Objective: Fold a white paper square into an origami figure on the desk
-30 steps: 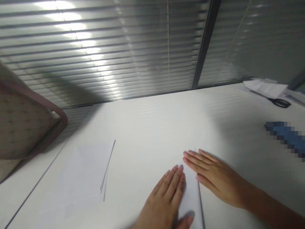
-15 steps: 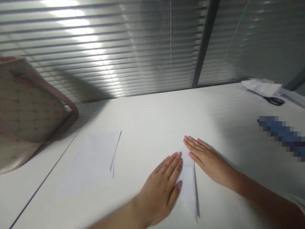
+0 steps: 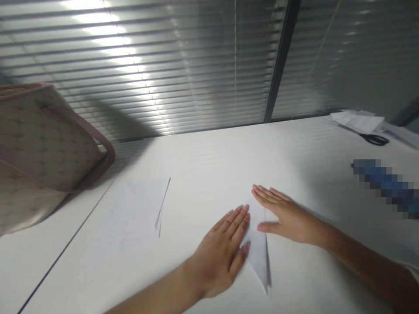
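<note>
The folded paper [image 3: 257,248] is thin, matt white stock; the desk [image 3: 209,161] has a smooth matt white top, the bag [image 3: 42,131] patterned cloth with smooth trim, the blinds [image 3: 163,65] glossy metal slats, the scissors [image 3: 376,139] black plastic handles.

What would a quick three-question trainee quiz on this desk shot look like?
1. Which is nearer the black-handled scissors: the left hand or the right hand?
2. True or false: the folded white paper lies between the two hands.
3. What item with darker pinkish trim sits at the left edge of the view?

Key: 1. The right hand. 2. True. 3. A patterned fabric bag.
</note>
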Demonstrator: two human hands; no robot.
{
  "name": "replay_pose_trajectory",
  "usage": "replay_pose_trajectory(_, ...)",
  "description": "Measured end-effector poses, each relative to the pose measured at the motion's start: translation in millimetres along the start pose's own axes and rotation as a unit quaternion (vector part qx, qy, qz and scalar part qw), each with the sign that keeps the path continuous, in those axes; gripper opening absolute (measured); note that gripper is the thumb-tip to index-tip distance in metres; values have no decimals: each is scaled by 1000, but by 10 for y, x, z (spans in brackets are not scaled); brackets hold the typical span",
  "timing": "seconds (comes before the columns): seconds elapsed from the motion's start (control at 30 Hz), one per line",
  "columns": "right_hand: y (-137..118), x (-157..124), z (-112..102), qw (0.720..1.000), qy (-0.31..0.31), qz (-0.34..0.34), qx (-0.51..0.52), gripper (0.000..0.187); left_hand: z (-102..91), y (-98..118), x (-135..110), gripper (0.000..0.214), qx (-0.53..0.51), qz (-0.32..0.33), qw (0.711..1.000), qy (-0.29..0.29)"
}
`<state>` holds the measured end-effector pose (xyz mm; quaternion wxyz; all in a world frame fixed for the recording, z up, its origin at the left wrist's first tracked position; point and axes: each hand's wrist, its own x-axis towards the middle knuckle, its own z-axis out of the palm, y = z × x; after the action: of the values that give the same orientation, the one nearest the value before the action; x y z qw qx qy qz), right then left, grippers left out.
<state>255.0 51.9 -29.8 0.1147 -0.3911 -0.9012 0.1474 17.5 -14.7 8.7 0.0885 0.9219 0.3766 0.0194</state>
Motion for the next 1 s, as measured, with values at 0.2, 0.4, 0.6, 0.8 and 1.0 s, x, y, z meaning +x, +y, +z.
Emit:
replay_pose_trajectory(0.2, 126, 147, -41, 998, 36, 47, -19, 52, 35, -8, 2, 54, 1, 1, 1000, 8)
replay_pose_trajectory(0.4, -73, 164, -17, 998, 61, 30, -17, 52, 56, -10, 3, 54, 1, 2, 1000, 20)
replay_pose_trajectory(0.6, -154, 76, 44, 999, 39, -6, -5, 55, 58, -1, 12, 54, -1, 2, 1000, 23)
replay_pose_trajectory(0.8, -158, -32, 28, 1000, 23, -21, 4, 65, 68, 4, 14, 55, 1, 5, 1000, 25)
replay_pose_trajectory(1.0, -235, -133, 21, 1000, 10, -15, 9, 70, 59, -3, 20, 55, 5, 7, 1000, 16)
